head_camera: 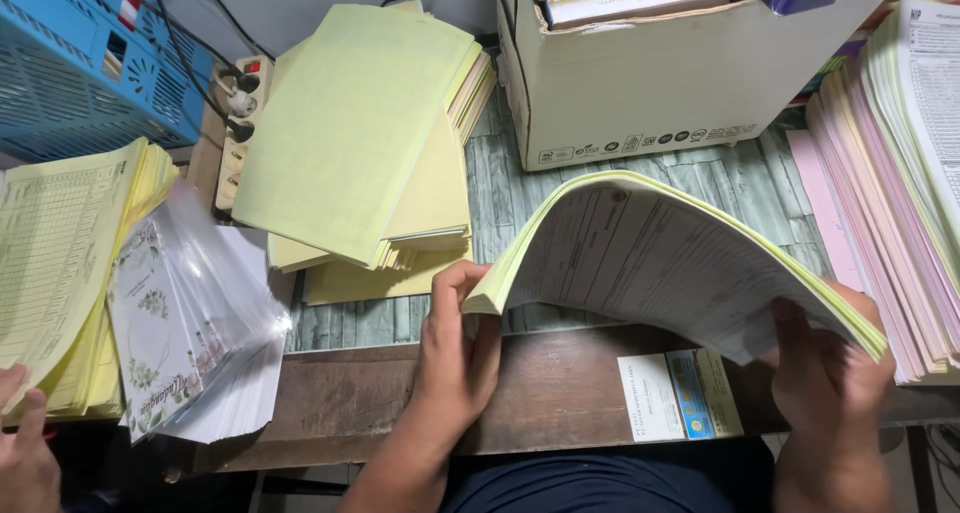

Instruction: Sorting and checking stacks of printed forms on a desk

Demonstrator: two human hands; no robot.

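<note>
Both hands, left hand (458, 348) and right hand (825, 373), pinched a bent paper stack (660, 258), with most sheets not yet flipped.

The person's 2 hands, the left hand (455, 348) and right hand (825, 373), were bare, without rings, gloves or sleeves; dark blue clothing (600, 483) showed below them.

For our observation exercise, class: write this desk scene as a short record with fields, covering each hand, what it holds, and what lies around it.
left hand: grips the near-left corner of the form stack
right hand: holds the stack's right end from below
stack state: bowed upward, printed sheets, yellow edge
under it: dark wooden desk and a small card
behind: yellow paper pile, cardboard box
left: blue crate, wrapped floral cards
right: pink and white sheets
</note>
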